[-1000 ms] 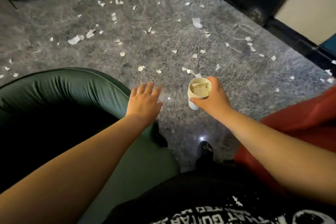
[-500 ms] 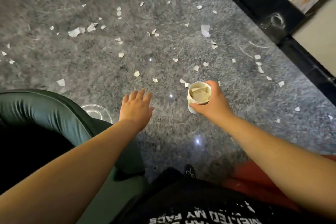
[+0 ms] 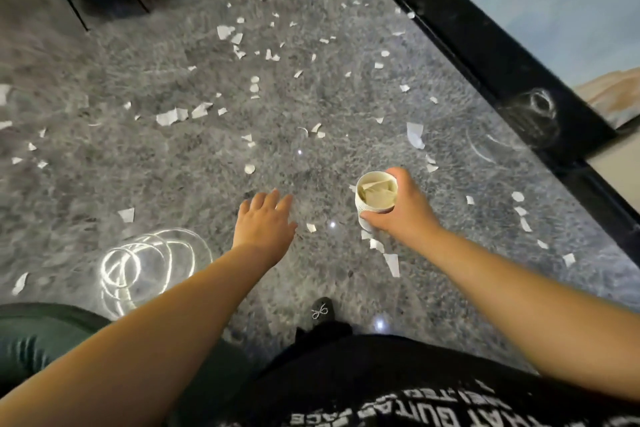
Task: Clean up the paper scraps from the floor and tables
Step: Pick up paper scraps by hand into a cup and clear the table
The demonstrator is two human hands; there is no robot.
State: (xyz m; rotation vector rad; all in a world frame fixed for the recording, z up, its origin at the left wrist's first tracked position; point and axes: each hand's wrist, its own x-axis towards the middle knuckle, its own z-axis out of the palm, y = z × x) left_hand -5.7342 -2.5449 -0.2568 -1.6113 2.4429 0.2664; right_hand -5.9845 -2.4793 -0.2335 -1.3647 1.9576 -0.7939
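My right hand (image 3: pixel 403 210) curls around a ribbed white paper cup (image 3: pixel 375 199) stuffed with torn paper. My left hand (image 3: pixel 265 222) reaches out empty, fingers straight. White paper scraps (image 3: pixel 171 116) litter the glossy grey stone floor (image 3: pixel 104 166). My black shirt (image 3: pixel 363 399) shows white lettering, mirrored and unreadable.

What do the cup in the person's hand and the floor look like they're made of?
The cup, gripped by the right hand, looks like matte white paper: ribbed wall, thin rolled rim, cream scraps inside. The floor looks like polished grey speckled stone, perhaps granite or terrazzo: its glossy surface mirrors ceiling lights as bright spots and rings.
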